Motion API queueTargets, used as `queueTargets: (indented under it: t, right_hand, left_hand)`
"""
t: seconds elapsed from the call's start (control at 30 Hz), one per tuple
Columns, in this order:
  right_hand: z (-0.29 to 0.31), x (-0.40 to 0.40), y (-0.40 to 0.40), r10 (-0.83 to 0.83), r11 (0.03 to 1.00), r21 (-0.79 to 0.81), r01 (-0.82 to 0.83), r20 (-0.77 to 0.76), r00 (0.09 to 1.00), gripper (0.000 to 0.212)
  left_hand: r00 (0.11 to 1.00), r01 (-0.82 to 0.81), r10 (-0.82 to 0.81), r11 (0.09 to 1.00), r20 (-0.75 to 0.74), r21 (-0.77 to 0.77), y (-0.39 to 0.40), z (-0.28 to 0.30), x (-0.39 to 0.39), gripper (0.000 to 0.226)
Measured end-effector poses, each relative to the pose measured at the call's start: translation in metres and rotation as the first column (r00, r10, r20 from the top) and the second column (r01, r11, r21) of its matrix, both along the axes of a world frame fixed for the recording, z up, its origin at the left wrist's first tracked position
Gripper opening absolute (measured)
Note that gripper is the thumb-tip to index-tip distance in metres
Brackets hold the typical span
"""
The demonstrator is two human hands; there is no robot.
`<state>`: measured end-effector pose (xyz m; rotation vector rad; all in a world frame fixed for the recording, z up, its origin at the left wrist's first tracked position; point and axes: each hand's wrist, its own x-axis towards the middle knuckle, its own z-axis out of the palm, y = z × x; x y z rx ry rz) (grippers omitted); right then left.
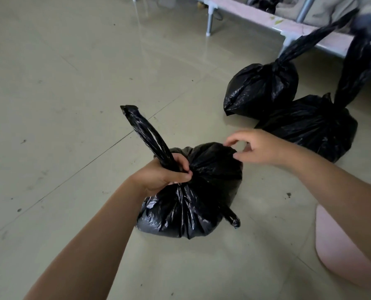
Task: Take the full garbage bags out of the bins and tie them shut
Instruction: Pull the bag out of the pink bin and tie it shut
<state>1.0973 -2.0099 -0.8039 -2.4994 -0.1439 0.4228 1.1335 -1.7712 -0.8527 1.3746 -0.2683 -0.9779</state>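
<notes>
Gripping the gathered neck of a black garbage bag (193, 191), the left hand (165, 176) has its fingers (183, 169) clamped tight around the plastic — one twisted handle loop (146, 135) sticks up past the fist, and a shorter end (231, 216) lies against the bag's right side. This bag sits on the pale tiled floor (72, 83). Just right of it, the right hand (258, 148) hovers at the bag's top, fingers apart and curled, tips brushing the plastic. Further right, two tied bags (264, 87) (316, 124) rest together near a metal bed frame (288, 33) — their long twisted tops pointing upward.
</notes>
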Motion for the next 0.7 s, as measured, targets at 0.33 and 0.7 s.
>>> queueTargets:
  t: [0.33, 0.7]
  right_hand:
    - [-0.012, -0.002, 0.03, 0.12, 0.992, -0.008, -0.123, -0.175, 0.977, 0.046]
    - [-0.021, -0.004, 0.033, 0.015, 0.997, -0.074, -0.022, -0.095, 0.995, 0.029]
  left_hand:
    - [0.986, 0.128, -0.121, 0.99, 0.118, -0.059, -0.004, 0.015, 0.0, 0.037]
    - [0.978, 0.139, -0.146, 0.989, -0.147, -0.058, 0.003, 0.013, 0.004, 0.028]
